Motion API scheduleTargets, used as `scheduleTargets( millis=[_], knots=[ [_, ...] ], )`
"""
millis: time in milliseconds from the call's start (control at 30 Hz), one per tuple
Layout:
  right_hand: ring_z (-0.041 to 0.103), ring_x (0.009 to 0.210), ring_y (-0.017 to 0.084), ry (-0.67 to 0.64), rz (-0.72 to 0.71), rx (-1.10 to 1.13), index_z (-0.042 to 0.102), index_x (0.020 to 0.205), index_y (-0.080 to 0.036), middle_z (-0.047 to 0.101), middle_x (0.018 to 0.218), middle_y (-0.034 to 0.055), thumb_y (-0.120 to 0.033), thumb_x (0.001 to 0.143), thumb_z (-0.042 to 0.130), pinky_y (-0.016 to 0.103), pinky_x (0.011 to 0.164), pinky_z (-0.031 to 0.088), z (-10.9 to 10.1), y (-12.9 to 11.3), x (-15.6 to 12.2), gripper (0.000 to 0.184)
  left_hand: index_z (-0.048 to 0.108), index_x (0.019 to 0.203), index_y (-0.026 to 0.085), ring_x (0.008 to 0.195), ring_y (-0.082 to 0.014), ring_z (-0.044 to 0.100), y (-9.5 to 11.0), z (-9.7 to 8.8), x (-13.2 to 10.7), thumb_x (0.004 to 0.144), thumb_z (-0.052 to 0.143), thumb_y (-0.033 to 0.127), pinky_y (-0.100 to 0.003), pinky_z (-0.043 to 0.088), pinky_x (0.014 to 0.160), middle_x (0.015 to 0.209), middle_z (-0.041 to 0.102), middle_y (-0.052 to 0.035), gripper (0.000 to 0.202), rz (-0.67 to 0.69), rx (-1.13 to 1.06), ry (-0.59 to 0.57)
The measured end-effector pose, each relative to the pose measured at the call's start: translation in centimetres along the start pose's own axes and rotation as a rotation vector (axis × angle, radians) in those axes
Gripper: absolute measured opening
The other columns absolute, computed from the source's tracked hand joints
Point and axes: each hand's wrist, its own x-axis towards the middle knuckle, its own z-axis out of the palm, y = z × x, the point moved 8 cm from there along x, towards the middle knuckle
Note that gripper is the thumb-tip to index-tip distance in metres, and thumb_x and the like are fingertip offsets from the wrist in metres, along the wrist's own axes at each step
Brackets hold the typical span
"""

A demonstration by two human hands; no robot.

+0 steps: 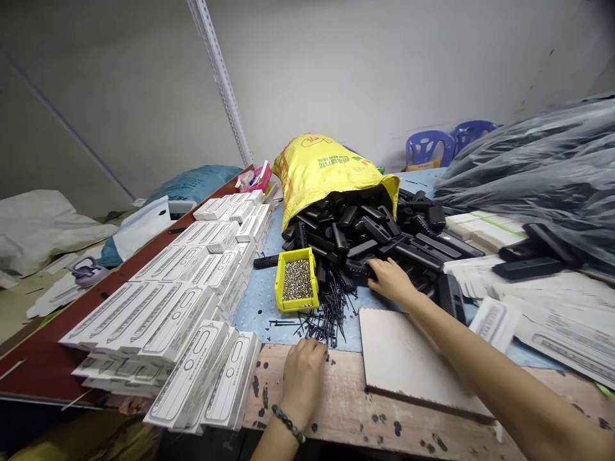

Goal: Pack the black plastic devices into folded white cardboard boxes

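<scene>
My right hand's fingers (377,272) are out straight and slightly spread, tips down on the black plastic bars (369,246), and I can't see them closing around any one piece. That right hand (390,283) sits at the front edge of the heap, which spills from the mouth of a yellow woven sack (331,171). Over on the left, my left hand (303,376) is curled over, knuckles up, at the edge of the wooden bench top (307,422), and whether those fingers pinch anything, I can't tell, they're tucked out of sight! A beaded bracelet (288,422) sits on that wrist. Just ahead of it lies a tangle of thin black pins (329,314) on the blue mat (254,307), right beside a yellow bin (296,282) packed with tiny metal parts. To my left, stacks of white boxes (185,333) line up along the mat. To my right, a pale board (408,358) lies flat, papers (562,320) spread beyond it, and a black plastic bag (533,173) bulges behind them, with blue chairs (430,148) at the back.
</scene>
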Motion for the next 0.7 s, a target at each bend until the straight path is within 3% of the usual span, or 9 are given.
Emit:
scheduleTargets(
  millis=[67, 167, 300, 367, 467, 567, 700],
  knots=[
    [0.059, 0.108, 0.027, 0.031, 0.022, 0.057, 0.056, 0.123, -0.014, 0.061, 0.117, 0.0136, -0.027, 0.084, 0.053, 0.041, 0.100, 0.043, -2.2, 0.5, -1.4, 0.040, 0.066, 0.082, 0.015, 0.088, -0.0248, 0.053, -0.2, -0.1, 0.2, 0.084, 0.037, 0.002, -0.042, 0.042, 0.078, 0.091, 0.064, -0.0091, 0.031, 0.001, -0.035, 0.024],
    [0.059, 0.111, 0.024, 0.043, 0.046, 0.161, 0.057, 0.123, -0.021, 0.059, 0.121, 0.0106, -0.040, 0.093, 0.043, 0.034, 0.094, 0.048, -5.5, 0.8, -4.9, 0.038, 0.062, 0.084, 0.016, 0.090, -0.0229, 0.051, -0.4, -0.7, 0.5, 0.085, 0.034, 0.003, -0.041, 0.041, 0.080, 0.093, 0.062, -0.0087, 0.031, -0.008, -0.147, 0.075],
    [0.062, 0.101, 0.025, -0.022, 0.177, 0.439, 0.056, 0.115, -0.024, 0.064, 0.112, 0.0075, -0.055, 0.086, 0.055, 0.036, 0.085, 0.050, -7.7, 0.9, -10.1, 0.042, 0.057, 0.096, 0.017, 0.087, -0.0170, 0.053, 0.3, -1.5, 0.7, 0.095, 0.033, 0.023, -0.032, 0.045, 0.078, 0.094, 0.059, -0.0066, 0.024, -0.061, -0.430, 0.110],
    [0.063, 0.091, 0.026, -0.019, 0.257, 0.471, 0.056, 0.107, -0.023, 0.066, 0.103, 0.0065, -0.057, 0.079, 0.063, 0.037, 0.079, 0.050, -8.0, 0.6, -12.0, 0.044, 0.058, 0.096, 0.017, 0.082, -0.0138, 0.054, 0.7, -0.7, 0.7, 0.093, 0.047, 0.033, -0.025, 0.045, 0.073, 0.089, 0.059, -0.0044, 0.020, -0.171, -0.825, 0.075],
    [0.062, 0.082, 0.024, -0.038, 0.306, 0.506, 0.057, 0.101, -0.023, 0.066, 0.094, 0.0051, -0.055, 0.074, 0.069, 0.037, 0.074, 0.048, -6.9, -0.6, -13.3, 0.044, 0.061, 0.093, 0.015, 0.079, -0.0110, 0.055, 2.4, 1.8, 0.4, 0.079, 0.068, 0.035, -0.020, 0.044, 0.069, 0.087, 0.061, -0.0038, 0.026, -0.338, -1.342, -0.004],
    [0.061, 0.091, 0.025, 0.044, 0.329, 0.711, 0.060, 0.090, -0.021, 0.065, 0.099, 0.0054, -0.048, 0.070, 0.075, 0.039, 0.084, 0.047, -5.6, -2.1, -13.7, 0.037, 0.059, 0.093, 0.013, 0.074, -0.0078, 0.055, 4.4, 3.7, 0.0, 0.074, 0.073, 0.035, -0.017, 0.045, 0.066, 0.087, 0.063, -0.0045, 0.032, -0.411, -1.499, -0.071],
    [0.062, 0.101, 0.022, 0.347, 0.456, 1.415, 0.054, 0.084, -0.021, 0.064, 0.111, 0.0042, -0.036, 0.071, 0.078, 0.043, 0.096, 0.045, -4.1, -3.1, -14.8, 0.031, 0.055, 0.091, 0.013, 0.071, -0.0054, 0.057, 5.7, 4.7, -0.7, 0.071, 0.077, 0.031, -0.015, 0.045, 0.063, 0.087, 0.064, -0.0045, 0.035, -0.499, -1.669, -0.119]
  ],
)
